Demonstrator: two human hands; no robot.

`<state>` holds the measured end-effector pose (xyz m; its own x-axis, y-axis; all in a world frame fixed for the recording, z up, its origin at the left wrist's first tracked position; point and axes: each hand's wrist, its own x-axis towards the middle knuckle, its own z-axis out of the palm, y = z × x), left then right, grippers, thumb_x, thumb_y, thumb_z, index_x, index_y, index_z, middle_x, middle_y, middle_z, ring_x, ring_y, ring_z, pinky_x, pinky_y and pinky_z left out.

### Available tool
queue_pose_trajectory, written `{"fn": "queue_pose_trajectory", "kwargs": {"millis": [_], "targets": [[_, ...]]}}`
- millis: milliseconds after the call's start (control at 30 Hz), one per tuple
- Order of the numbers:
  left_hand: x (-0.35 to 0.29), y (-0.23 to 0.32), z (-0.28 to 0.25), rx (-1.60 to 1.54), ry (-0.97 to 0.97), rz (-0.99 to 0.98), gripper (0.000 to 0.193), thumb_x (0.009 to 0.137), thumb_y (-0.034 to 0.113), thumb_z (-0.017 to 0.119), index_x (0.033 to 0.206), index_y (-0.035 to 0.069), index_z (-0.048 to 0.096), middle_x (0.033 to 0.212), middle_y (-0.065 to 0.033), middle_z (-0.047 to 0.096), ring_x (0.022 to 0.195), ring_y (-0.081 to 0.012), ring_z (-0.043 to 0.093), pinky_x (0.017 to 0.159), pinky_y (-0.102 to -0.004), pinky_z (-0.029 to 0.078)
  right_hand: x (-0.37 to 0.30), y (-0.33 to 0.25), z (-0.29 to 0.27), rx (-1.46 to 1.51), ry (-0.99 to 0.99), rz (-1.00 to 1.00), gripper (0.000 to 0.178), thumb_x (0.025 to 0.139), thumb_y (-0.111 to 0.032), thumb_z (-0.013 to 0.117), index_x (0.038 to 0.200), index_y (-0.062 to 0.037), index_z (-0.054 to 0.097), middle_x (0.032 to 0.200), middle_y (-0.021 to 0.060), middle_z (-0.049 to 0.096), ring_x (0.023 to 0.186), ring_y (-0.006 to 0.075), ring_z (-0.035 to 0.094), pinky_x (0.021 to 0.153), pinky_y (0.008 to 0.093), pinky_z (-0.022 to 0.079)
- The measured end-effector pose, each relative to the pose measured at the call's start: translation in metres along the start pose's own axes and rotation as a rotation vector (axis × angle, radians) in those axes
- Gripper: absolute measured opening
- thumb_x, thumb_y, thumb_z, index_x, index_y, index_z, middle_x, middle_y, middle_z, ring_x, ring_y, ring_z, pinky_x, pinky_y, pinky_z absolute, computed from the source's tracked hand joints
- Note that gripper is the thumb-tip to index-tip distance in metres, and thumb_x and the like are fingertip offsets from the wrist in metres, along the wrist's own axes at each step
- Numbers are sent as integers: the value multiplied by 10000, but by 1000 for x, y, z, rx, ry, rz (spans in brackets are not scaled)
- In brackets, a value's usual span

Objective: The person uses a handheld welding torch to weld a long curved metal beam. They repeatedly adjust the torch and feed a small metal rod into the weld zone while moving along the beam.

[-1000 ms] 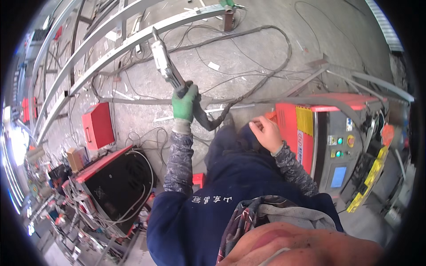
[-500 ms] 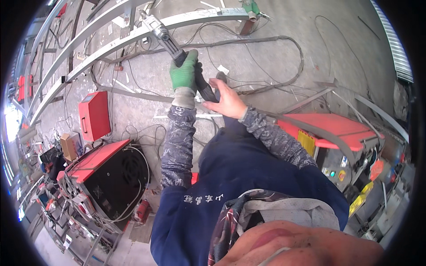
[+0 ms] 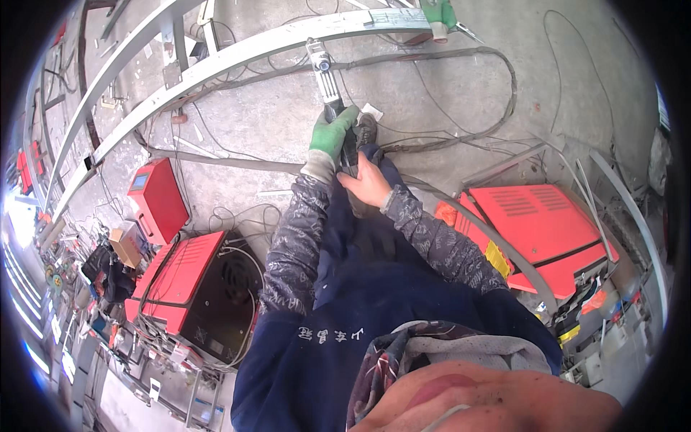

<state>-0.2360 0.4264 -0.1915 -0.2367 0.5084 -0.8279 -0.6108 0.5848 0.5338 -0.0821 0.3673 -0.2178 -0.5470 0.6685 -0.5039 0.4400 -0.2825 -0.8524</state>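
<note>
My left hand (image 3: 332, 137), in a green glove with a pale cuff, is closed round the black handle of a silver handheld welding gun (image 3: 325, 79). The gun's head points away from me, close to the near edge of a long curved metal beam (image 3: 263, 45). Just below the glove, my bare right hand (image 3: 368, 181) is against the gun's black lower end, where the hose (image 3: 348, 153) runs; its fingers curl round it and are partly hidden. Another green glove (image 3: 439, 16) lies at the beam's right end.
Red machine cabinets stand left (image 3: 180, 277) and right (image 3: 536, 230) of me. A red box with a screen (image 3: 158, 201) stands near the left one. A thick cable (image 3: 497, 54) loops over the concrete floor, among thin wires. More curved beams (image 3: 122, 72) lie at far left.
The gun and my gloved hand have shifted right and nearer to me, and the gun points straighter ahead. My right hand, spread beside the hose before, has closed in against it.
</note>
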Motion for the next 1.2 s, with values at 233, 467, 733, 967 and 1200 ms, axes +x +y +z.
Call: {"fn": "queue_pose_trajectory", "kwargs": {"millis": [233, 467, 733, 967, 1200], "targets": [[115, 38, -22, -17, -22, -70, 320, 921, 229, 791, 1110, 42, 616, 873, -49, 651, 704, -172, 666, 608, -315, 551, 112, -16, 0, -99, -43, 202, 733, 859, -297, 790, 1327, 160, 459, 631, 159, 576, 533, 251, 579, 524, 405, 452], [174, 77, -33, -10, -33, -125, 342, 894, 204, 800, 1148, 90, 600, 859, -36, 643, 642, -152, 634, 572, -289, 528, 182, -43, 19, -130, 27, 334, 578, 845, -300, 788, 1142, 105, 501, 639, 230, 618, 624, 411, 664, 588, 501, 494], [178, 41, -65, 10, -43, -158, 379, 881, 111, 813, 1172, 32, 583, 855, -13, 626, 666, -100, 602, 569, -261, 497, 178, -26, 45, -156, -87, 490, 742, 809, -280, 802, 1388, 48, 472, 1088, 284, 706, 1063, 458, 668, 902, 488, 544], [180, 28, -59, -4, -16, -268, 333, 895, 88, 792, 1164, 26, 605, 852, -8, 623, 664, -91, 590, 581, -255, 500, 169, -4, 41, -202, -183, 594, 794, 796, -304, 817, 1402, 59, 455, 1041, 277, 710, 1003, 458, 686, 854, 500, 565], [179, 2, -45, -97, 87, -296, 349, 901, 68, 771, 1209, 46, 608, 892, -10, 654, 699, -91, 617, 609, -257, 523, 169, 19, 10, -231, -362, 595, 670, 811, -333, 812, 1274, 43, 507, 999, 261, 705, 956, 438, 701, 828, 510, 569]]}}
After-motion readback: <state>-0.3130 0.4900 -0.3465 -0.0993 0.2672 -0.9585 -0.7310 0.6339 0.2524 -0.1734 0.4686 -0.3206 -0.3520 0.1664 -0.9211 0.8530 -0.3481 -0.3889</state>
